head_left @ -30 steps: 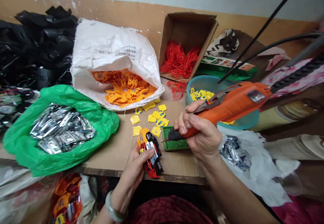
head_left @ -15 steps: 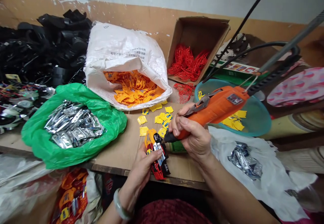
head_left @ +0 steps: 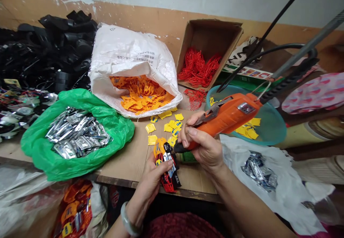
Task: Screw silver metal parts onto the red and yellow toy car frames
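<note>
My left hand (head_left: 152, 175) is closed around a small plastic assembly (head_left: 168, 166) in orange, red, black and silver, with the thumb pressed on its silver part. My right hand (head_left: 205, 143) grips an orange electric screwdriver (head_left: 227, 114) with a lever along its top. Its black nose points left and meets the upper part of the assembly; the very tip is hard to make out. Just behind the assembly, several yellow plastic pieces (head_left: 172, 127) lie on the cardboard sheet (head_left: 126, 162). A green basket (head_left: 188, 156) shows partly beneath the screwdriver.
A green bag (head_left: 118, 128) of silver parts stands left, a white sack (head_left: 134, 48) of orange parts behind. At the back are a cardboard box (head_left: 212, 33) with red parts and a teal basin (head_left: 274, 123). A cable (head_left: 285, 48) hangs at right; black parts (head_left: 67, 41) are piled left.
Both hands stay nearly in place. The screwdriver's rear end has shifted slightly left and down, while its nose stays at the assembly.
</note>
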